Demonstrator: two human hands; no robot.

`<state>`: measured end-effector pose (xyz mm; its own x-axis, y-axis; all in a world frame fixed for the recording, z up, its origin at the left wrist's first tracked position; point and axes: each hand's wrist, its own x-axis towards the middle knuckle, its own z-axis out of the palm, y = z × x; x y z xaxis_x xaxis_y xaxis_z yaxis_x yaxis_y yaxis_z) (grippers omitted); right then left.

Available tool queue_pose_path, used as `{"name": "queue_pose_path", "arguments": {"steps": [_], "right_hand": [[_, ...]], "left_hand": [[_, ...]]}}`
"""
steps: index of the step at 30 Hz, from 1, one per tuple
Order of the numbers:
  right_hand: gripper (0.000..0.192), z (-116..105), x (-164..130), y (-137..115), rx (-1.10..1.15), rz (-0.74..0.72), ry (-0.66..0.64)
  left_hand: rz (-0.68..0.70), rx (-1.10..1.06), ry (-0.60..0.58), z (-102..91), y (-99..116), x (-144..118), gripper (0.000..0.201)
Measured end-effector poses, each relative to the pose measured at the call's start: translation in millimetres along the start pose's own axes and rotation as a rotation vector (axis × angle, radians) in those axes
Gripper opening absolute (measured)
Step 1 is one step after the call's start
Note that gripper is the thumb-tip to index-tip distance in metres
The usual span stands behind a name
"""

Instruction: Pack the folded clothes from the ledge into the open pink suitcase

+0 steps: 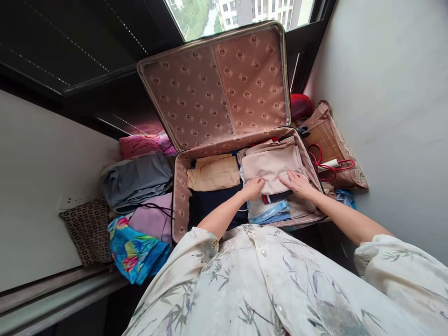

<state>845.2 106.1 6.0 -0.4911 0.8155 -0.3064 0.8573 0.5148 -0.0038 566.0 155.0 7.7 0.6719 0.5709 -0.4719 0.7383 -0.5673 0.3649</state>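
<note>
An open suitcase with a patterned pink lining lies in front of me, its lid propped up against the window. Folded clothes fill it. My left hand and my right hand both rest palm-down on the near edge of a folded beige garment at the right side of the case. A folded tan garment lies to the left of it, dark clothing below that. Light blue folded fabric sits under the beige pile.
Left of the suitcase lie grey, lilac, pink and bright blue floral textiles and a patterned cushion. A woven bag with red handles leans against the right wall. A red object sits behind it.
</note>
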Motion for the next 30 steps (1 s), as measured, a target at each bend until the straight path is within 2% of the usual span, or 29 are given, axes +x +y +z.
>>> {"name": "queue_pose_path", "arguments": {"steps": [5,9,13,15,16,18,20,21,23,26,28,30], "right_hand": [[0.036,-40,44,43,0.217,-0.003,-0.186],[0.021,-67,71,60,0.388,0.038,-0.238],[0.014,-76,86,64,0.430,0.045,-0.248],[0.013,-78,89,65,0.445,0.046,-0.249],[0.013,-79,90,65,0.451,0.046,-0.250],[0.014,-82,93,65,0.460,0.044,-0.249],[0.015,-88,96,64,0.470,0.036,-0.250],[0.016,-92,98,61,0.471,0.029,-0.250],[0.018,-100,101,55,0.447,0.009,-0.235],[0.024,-113,98,42,0.385,0.012,-0.140],[0.027,-123,88,36,0.409,0.049,0.045],[0.029,-136,71,33,0.471,0.088,0.362]], "left_hand": [[0.001,-0.112,-0.043,-23.2,-9,13,0.055],[-0.005,-0.249,-0.014,-42.4,-20,13,0.045],[-0.069,-0.446,0.075,-56.8,-22,8,0.052],[-0.125,-0.494,0.137,-59.8,-12,8,0.067],[-0.148,-0.466,0.161,-60.0,-4,9,0.082],[-0.179,-0.328,0.205,-57.7,17,14,0.116],[-0.197,-0.165,0.257,-53.3,40,21,0.134],[-0.214,-0.113,0.281,-51.3,50,25,0.132],[-0.278,-0.095,0.300,-50.3,63,31,0.110],[-0.381,-0.191,0.253,-62.6,59,34,0.068],[-0.363,-0.255,0.254,-80.6,44,31,0.050],[-0.292,-0.326,0.325,-103.9,25,22,0.041]]}}
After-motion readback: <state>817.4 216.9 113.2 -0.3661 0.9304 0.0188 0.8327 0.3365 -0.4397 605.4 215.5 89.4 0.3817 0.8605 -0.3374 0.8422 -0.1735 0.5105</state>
